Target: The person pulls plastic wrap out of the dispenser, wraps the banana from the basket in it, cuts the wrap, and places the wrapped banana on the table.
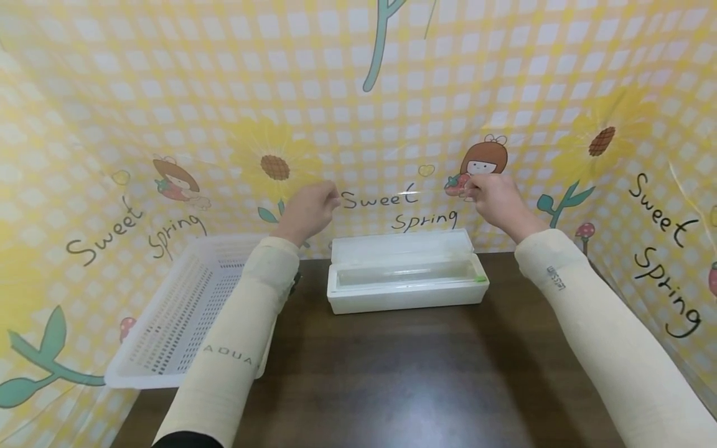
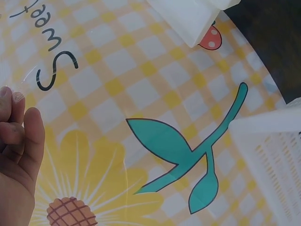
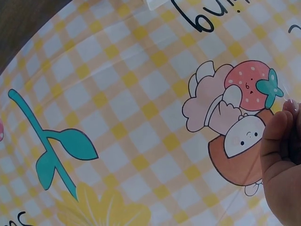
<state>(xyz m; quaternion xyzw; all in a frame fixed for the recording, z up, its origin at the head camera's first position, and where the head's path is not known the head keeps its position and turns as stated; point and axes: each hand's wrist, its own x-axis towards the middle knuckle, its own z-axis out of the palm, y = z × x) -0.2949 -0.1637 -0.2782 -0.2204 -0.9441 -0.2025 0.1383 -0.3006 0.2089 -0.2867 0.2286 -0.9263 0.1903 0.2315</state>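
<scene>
Both hands are raised above and beyond a long white box (image 1: pixel 409 301), one to each side of it. My left hand (image 1: pixel 309 210) pinches thin clear plastic film (image 2: pixel 18 96) between thumb and fingertips. At the other side my right hand (image 1: pixel 497 202) pinches the film too, and a faint shiny edge shows by its fingertips in the right wrist view. Being see-through, most of the film is hard to make out against the patterned cloth. The box's lid (image 1: pixel 400 247) is tipped back, and a glossy pale roll lies inside. A small green tab (image 1: pixel 480 279) marks its right front corner.
A white perforated basket (image 1: pixel 126 377) stands at the left, partly covered by my left forearm. Yellow checked cloth (image 1: pixel 358 124) with printed flowers and words rises behind and at both sides. The dark brown table (image 1: pixel 392 373) runs in front of the box.
</scene>
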